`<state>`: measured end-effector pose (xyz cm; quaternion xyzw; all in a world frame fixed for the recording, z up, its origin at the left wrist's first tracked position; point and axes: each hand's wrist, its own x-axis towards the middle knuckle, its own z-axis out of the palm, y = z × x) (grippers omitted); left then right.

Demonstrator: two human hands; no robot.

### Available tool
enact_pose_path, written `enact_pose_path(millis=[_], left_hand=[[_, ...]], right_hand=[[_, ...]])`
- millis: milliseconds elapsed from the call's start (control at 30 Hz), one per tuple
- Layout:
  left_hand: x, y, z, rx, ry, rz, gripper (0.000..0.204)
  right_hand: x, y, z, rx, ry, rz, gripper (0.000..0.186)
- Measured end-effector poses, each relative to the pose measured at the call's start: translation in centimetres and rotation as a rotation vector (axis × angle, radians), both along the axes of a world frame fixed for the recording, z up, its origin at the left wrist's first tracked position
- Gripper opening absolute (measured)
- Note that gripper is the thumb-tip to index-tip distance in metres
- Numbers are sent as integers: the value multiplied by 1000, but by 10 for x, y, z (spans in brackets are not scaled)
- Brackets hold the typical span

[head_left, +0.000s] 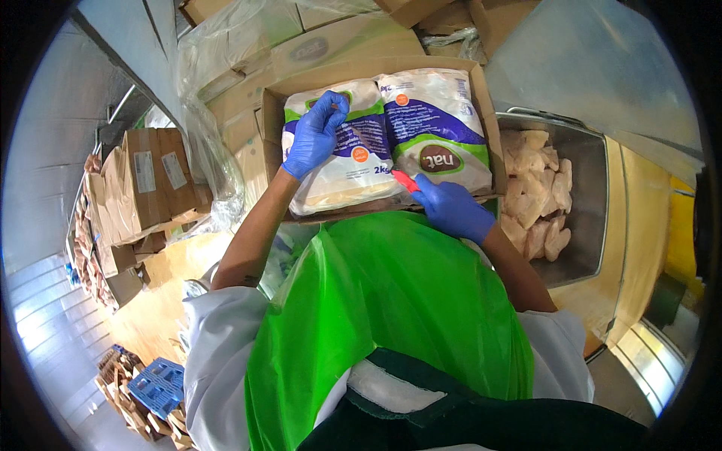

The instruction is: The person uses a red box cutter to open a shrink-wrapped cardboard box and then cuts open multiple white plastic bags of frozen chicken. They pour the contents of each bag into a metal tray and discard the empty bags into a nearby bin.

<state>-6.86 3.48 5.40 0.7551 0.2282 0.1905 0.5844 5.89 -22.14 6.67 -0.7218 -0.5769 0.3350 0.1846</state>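
Two plastic bags of frozen food lie side by side in an open cardboard box in front of me. The left bag (342, 184) and the right bag (430, 98) are white, purple and green. Over the left bag, my left hand (316, 135), in a blue glove, is closed with thumb and fingertips pinched together; what they hold, if anything, cannot be made out. My right hand (456, 209), also gloved in blue, grips a small red-handled knife (405, 180). Its tip points toward the seam between the bags, near their lower edge. The cardboard box (490, 113) has raised side walls.
To the right, a metal tub (594, 203) holds pale raw chicken pieces (538, 188). Clear plastic film (199, 98) drapes stacked cartons behind the box. More brown cartons (154, 180) stand at left. A blue plastic pallet (159, 385) lies at lower left.
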Motion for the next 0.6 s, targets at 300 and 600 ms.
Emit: enact_pose_path(millis=[300, 600], left_hand=[[-49, -1, -1, 160, 73, 74, 18], [-42, -55, 29, 715, -44, -159, 25]], right_hand=[[85, -62, 17, -112, 349, -252, 27], [53, 160, 9, 499, -455, 299, 21]])
